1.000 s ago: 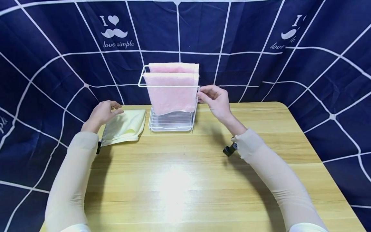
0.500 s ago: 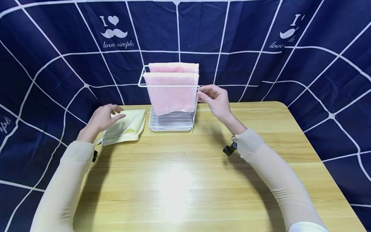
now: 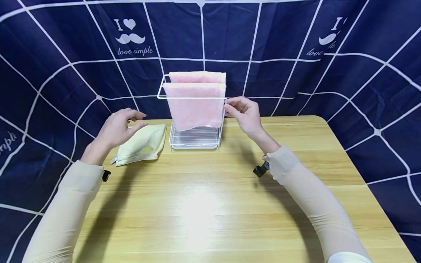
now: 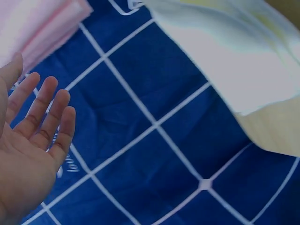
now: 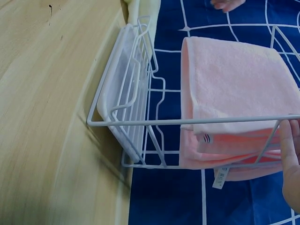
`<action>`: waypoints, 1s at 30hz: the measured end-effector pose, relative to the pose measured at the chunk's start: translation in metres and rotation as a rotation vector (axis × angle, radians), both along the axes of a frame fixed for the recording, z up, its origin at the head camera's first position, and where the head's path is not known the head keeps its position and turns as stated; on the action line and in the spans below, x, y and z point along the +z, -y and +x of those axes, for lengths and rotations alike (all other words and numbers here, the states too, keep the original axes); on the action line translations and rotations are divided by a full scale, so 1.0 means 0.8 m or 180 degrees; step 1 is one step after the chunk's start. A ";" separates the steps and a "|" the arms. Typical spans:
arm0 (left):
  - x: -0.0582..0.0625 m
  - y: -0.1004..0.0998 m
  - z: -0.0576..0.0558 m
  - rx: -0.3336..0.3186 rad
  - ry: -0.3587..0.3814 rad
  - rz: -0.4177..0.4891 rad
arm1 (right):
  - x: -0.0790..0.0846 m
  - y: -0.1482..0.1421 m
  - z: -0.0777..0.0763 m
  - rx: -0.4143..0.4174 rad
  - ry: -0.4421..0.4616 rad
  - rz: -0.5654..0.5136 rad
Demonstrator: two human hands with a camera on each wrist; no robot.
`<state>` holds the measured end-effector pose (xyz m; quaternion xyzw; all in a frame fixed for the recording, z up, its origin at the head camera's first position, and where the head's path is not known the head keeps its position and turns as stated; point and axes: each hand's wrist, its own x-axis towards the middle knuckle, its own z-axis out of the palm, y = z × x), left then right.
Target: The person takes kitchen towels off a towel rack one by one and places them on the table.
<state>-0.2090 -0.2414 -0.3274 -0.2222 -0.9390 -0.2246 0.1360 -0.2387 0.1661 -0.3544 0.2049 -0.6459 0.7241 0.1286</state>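
A white wire towel rack (image 3: 190, 98) stands at the back of the table, with a folded pink towel (image 3: 194, 113) draped over its top bars. My right hand (image 3: 244, 114) pinches the rack's right side near the top, beside the towel; the right wrist view shows its fingers (image 5: 289, 147) at the wire. To the left, a folded pale yellow towel (image 3: 141, 144) lies on the table, a small tag at its corner. My left hand (image 3: 120, 126) is raised over this towel, holding nothing. Its fingers (image 4: 44, 96) are spread and relaxed in the left wrist view.
A white tray (image 5: 115, 77) with wire bars forms the rack's base. The wooden table (image 3: 158, 212) has a rounded back right corner. Dark blue cloth (image 3: 230, 33) with white grid lines hangs close behind and on both sides.
My left hand has drawn up off the yellow towel, and its forearm has swung left. The yellow towel's top has puffed up slightly. The right hand and the rack stay in place.
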 end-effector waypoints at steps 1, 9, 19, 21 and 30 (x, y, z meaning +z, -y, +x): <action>0.005 -0.003 0.001 0.0005 -0.0033 -0.0001 | 0.000 0.000 0.000 0.0008 0.0004 -0.0013; 0.052 -0.025 0.002 -0.0039 -0.0319 0.0095 | 0.002 0.001 0.001 0.0047 0.0033 -0.0063; 0.100 -0.061 -0.015 -0.0181 -0.0452 0.0138 | 0.001 -0.002 0.003 0.0012 0.0050 -0.0061; 0.106 -0.070 -0.019 -0.0207 -0.0444 0.0146 | 0.001 -0.003 0.004 0.0002 0.0043 -0.0052; 0.121 -0.111 -0.034 -0.0364 -0.0384 0.0005 | 0.000 0.000 0.004 0.0040 0.0018 -0.0065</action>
